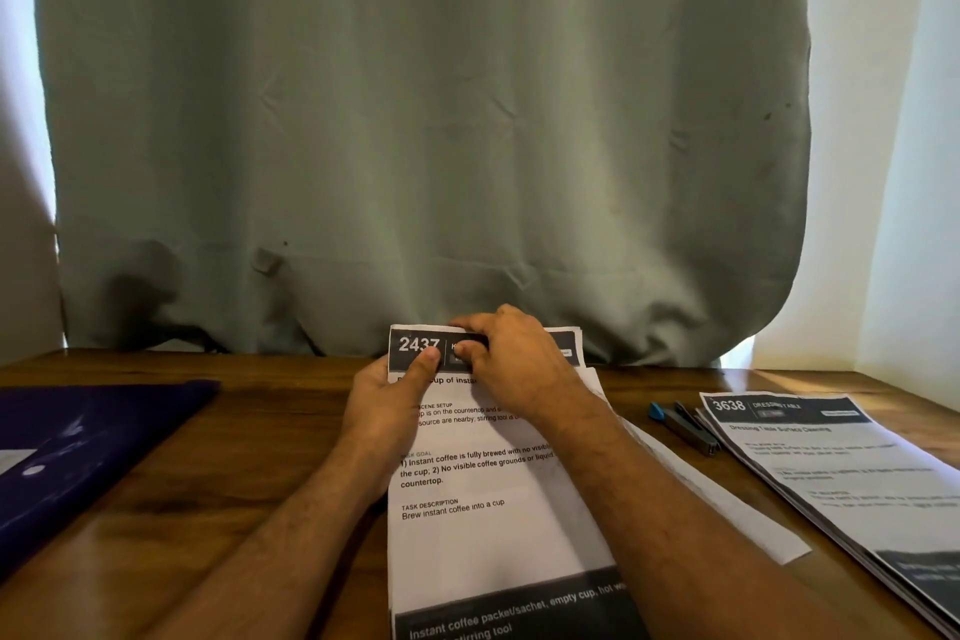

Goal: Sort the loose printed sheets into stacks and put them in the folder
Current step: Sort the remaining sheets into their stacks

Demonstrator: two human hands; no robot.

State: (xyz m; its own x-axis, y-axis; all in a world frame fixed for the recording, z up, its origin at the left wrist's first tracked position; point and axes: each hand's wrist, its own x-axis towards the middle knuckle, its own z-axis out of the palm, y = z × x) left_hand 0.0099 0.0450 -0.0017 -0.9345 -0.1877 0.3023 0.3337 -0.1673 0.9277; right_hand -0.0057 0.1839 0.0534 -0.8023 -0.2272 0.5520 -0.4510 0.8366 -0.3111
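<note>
At six o'clock, our left hand (387, 398) and right hand (511, 359) pinch the top edge of the sheets headed 2437 (483, 509). We judge we're squaring a stack; next it goes into the purple folder (78, 452) at nine o'clock.

Daylight comes from behind the grey-green curtain (415, 120), glowing bright and washed-out down both side edges, strongest at the right. The middle is dim and soft. The wooden table (260, 483) shows a dull sheen at the left. The nearest printed sheet (493, 525) reads sharply, while the stack at the right (831, 463) is blurred. Wide-angle distortion bends the curtain's edges and the table's far rim.
</note>
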